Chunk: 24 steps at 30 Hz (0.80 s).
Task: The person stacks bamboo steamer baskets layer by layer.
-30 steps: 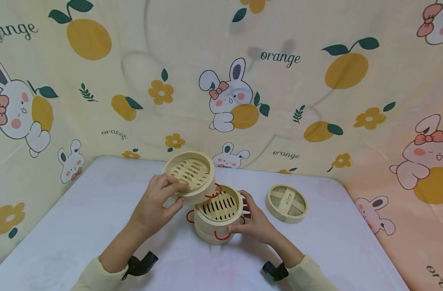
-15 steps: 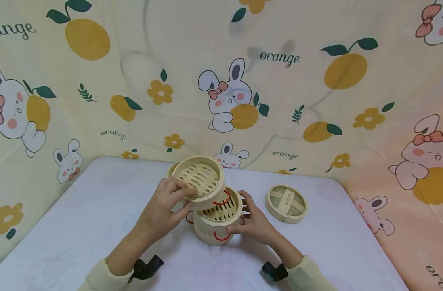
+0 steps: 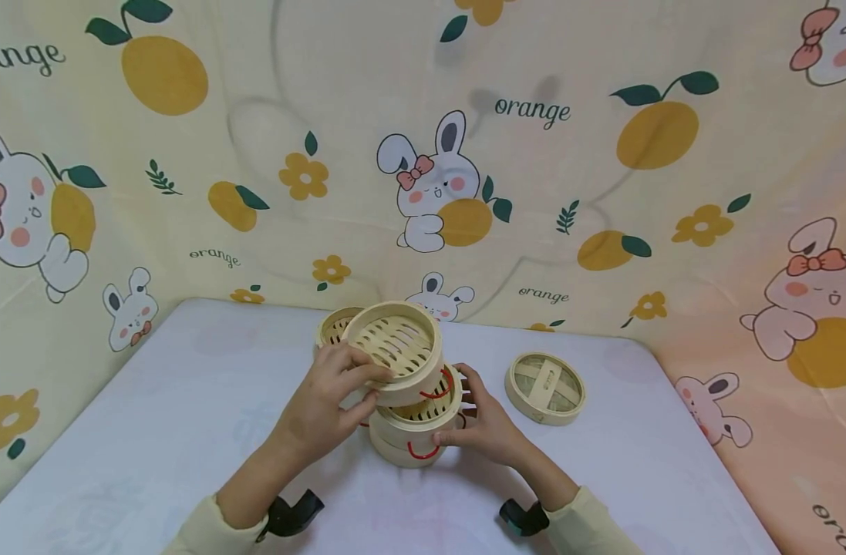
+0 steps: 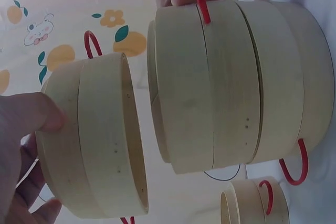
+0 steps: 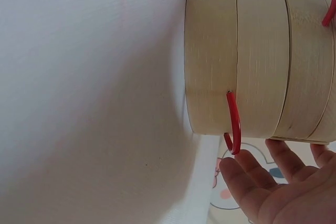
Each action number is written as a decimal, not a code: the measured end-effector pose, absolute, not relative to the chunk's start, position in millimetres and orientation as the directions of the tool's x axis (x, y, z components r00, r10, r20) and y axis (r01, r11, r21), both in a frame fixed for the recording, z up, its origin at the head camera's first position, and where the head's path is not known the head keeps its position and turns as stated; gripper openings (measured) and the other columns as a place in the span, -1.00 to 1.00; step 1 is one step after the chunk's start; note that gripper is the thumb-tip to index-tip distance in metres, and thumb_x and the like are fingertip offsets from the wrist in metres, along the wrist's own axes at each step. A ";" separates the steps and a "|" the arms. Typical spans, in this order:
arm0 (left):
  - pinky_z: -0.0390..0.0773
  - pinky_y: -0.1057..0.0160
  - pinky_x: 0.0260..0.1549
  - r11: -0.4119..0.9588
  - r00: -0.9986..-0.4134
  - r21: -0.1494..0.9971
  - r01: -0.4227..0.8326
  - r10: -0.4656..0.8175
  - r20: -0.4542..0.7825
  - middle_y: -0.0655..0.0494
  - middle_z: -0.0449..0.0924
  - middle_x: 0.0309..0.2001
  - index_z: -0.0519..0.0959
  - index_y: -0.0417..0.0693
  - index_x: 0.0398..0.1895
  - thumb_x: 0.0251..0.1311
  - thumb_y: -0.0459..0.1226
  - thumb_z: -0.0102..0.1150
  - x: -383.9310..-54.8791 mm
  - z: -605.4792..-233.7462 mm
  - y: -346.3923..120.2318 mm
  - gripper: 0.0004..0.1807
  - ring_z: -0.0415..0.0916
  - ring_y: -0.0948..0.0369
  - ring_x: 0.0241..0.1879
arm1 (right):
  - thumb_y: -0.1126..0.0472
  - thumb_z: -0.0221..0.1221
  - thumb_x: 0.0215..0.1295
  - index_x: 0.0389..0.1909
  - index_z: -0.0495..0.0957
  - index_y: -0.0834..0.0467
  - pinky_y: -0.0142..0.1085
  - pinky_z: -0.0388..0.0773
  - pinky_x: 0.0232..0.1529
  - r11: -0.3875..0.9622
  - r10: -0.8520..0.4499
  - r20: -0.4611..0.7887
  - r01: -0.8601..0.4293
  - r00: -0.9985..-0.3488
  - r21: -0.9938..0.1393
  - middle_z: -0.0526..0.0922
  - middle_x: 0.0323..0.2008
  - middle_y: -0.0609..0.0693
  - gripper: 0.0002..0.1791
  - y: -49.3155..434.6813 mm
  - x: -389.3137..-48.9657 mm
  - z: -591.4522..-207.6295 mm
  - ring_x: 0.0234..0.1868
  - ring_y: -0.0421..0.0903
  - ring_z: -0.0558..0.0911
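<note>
The steamer basket [image 3: 398, 347] hangs tilted beyond the left hand [image 3: 335, 389], its near wall pinched between thumb and fingers, apart from the stack [image 3: 409, 438] below. The right hand [image 3: 488, 424] cups the stack's side, fingers partly spread. The one-sided grip could let the basket swing and knock the stack askew. It hides part of the stack's top and a farther basket [image 3: 331, 327].

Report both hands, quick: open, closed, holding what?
Left hand: closed, holding a raised bamboo steamer basket.
Right hand: closed round the side of the steamer stack.
</note>
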<state>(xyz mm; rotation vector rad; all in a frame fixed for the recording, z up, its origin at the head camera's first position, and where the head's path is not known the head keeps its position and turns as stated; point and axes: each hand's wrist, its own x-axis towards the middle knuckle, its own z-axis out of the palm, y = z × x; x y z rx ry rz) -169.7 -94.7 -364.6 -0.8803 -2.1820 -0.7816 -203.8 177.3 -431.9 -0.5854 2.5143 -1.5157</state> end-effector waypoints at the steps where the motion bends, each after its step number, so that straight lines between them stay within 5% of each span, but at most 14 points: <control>1: 0.43 0.04 0.04 0.594 -0.560 0.275 0.756 0.368 0.742 0.22 0.47 -0.21 0.69 0.11 -0.18 -0.08 -0.39 0.39 -169.7 -365.0 -93.7 -0.65 0.36 0.17 -0.06 | 0.08 0.51 -0.12 0.39 0.04 -0.12 -0.05 0.51 0.14 0.412 -0.402 0.074 -0.253 -0.913 -0.876 0.40 0.21 0.09 0.08 177.2 -203.8 -431.9 0.21 0.09 0.49; 15: 0.42 -0.04 0.14 0.595 -0.575 0.286 0.751 0.377 0.726 0.21 0.48 -0.20 0.69 0.13 -0.19 -0.06 -0.36 0.37 -168.6 -366.0 -86.5 -0.69 0.37 0.12 -0.02 | 0.09 0.51 -0.13 0.39 0.02 -0.20 -0.06 0.52 0.12 0.409 -0.394 0.059 -0.232 -0.917 -0.882 0.39 0.21 0.08 0.10 177.2 -203.7 -430.6 0.20 0.09 0.49; 24: 0.45 0.05 0.02 0.590 -0.580 0.294 0.752 0.381 0.721 0.21 0.47 -0.23 0.69 0.14 -0.21 -0.06 -0.36 0.34 -167.0 -367.0 -81.9 -0.70 0.35 0.17 -0.06 | 0.05 0.52 -0.14 0.43 -0.03 -0.15 -0.03 0.52 0.14 0.417 -0.384 0.043 -0.214 -0.923 -0.884 0.38 0.23 0.08 0.16 177.2 -202.9 -429.5 0.21 0.10 0.48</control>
